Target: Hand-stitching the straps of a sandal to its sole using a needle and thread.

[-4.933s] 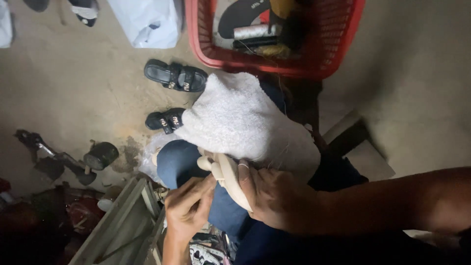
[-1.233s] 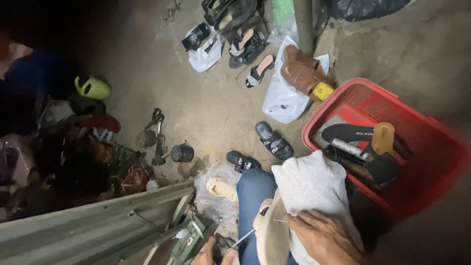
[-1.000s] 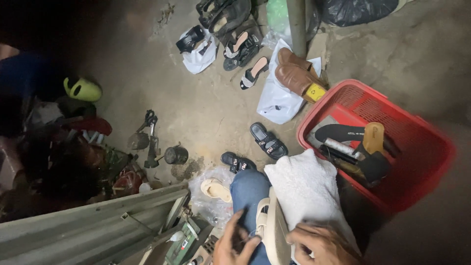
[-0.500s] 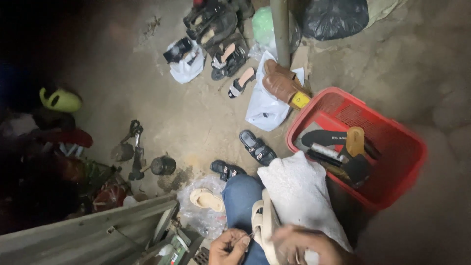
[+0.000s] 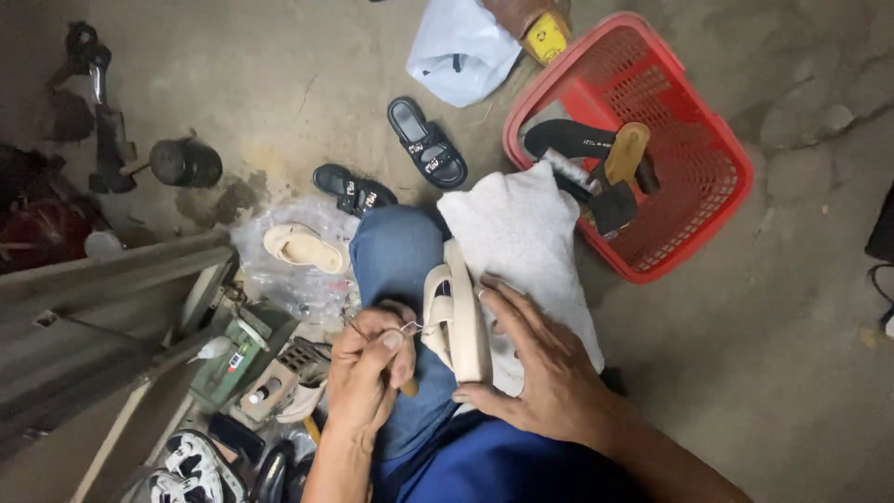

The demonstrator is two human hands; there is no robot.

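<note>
The work was mid-way, judging by how things lay. A cream sandal point(image 5: 456, 321) sat on edge on the person's lap, resting against a white cloth point(image 5: 521, 242) spread over the knee. The right hand point(image 5: 535, 373) lay over the sandal's far side w/ fingers spread, pressing it down onto the cloth, a loose half-open hold, not a fist. The left hand point(image 5: 368, 373) was pinched tight round a thin awl point(image 5: 386, 333), its hooked metal tip touching the sandal's near edge by the sole; a wooden handle end showed under the fingers. Looked like stitching at the sole seam was underway. Couldn't tell how much of the edge was already sewn, thread too fine to see.

What seemed left: the mate. A second cream sandal point(image 5: 300, 247) lay on clear plastic on the floor, just beside the left knee, untouched.

Around: a pair of black sandals point(image 5: 428, 144) on the floor ahead of the knee, the other one point(image 5: 354, 191) nearer. A red basket point(image 5: 708, 121) to the right held dark soles & a brush-like tool. White bag point(image 5: 461, 47) at top. Tool clutter, incl. a green box point(image 5: 228, 359), sat below the left hand.
</note>
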